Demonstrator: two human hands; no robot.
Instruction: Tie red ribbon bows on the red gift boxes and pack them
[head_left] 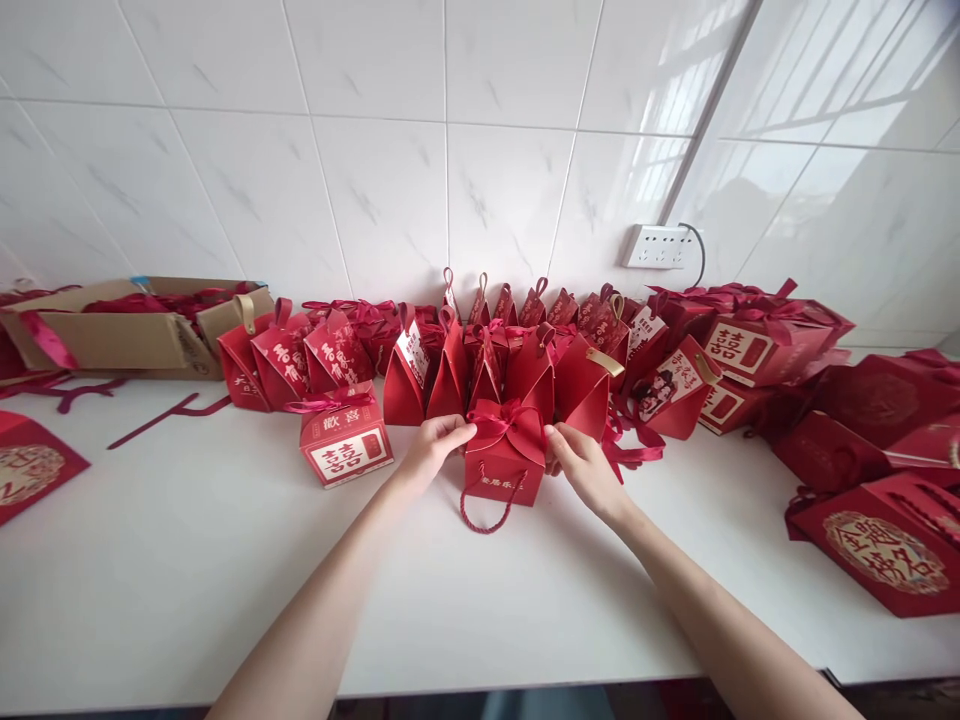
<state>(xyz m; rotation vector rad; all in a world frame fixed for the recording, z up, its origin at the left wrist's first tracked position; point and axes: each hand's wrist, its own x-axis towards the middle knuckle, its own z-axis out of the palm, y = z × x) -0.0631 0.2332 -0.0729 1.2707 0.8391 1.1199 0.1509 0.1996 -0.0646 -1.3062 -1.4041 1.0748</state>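
Note:
A small red gift box [502,478] with gold characters and a twisted cord handle [484,528] stands upright in front of me. A dark red ribbon bow [511,418] is tied across its top. My left hand [439,450] is closed in a pinch at the bow's left side. On the opposite side, my right hand [583,462] pinches the bow's right side, its lower fingers partly hidden beside the box. To the left sits another red box [346,440] with a white double-happiness label and a ribbon on top.
Several pointed red boxes [424,385] with loop handles line up behind. A cardboard carton [105,335] of red pieces is at the left, with loose ribbon strips [169,420] before it. More red boxes [885,545] are stacked right. A power strip [660,247] hangs on the tiled wall.

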